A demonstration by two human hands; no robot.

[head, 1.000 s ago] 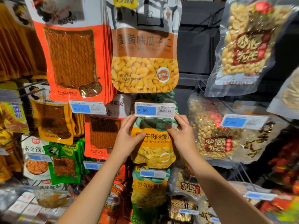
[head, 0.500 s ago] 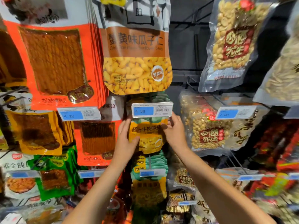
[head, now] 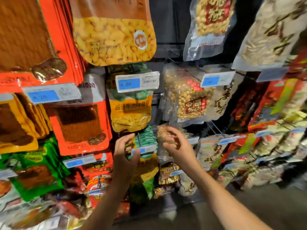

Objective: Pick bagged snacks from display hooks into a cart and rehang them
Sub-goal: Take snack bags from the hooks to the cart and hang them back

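Broad-bean bag point(head: 131, 112) now hangs above both hands; left hand point(head: 126, 150) and right hand point(head: 176, 145) dropped away, fingers loosely curled, pinching nothing; rehang looks done.

The yellow snack bag point(head: 131, 112) above my hands is glossy printed plastic film. The peanut bags point(head: 187, 98) to my right are clear, shiny, wrinkled plastic. The price tag point(head: 137, 82) is white paper in a clear plastic sleeve.

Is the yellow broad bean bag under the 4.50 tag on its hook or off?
On the hook. The yellow broad bean bag hangs behind the 4.50 tag; both hands are below it, not touching.
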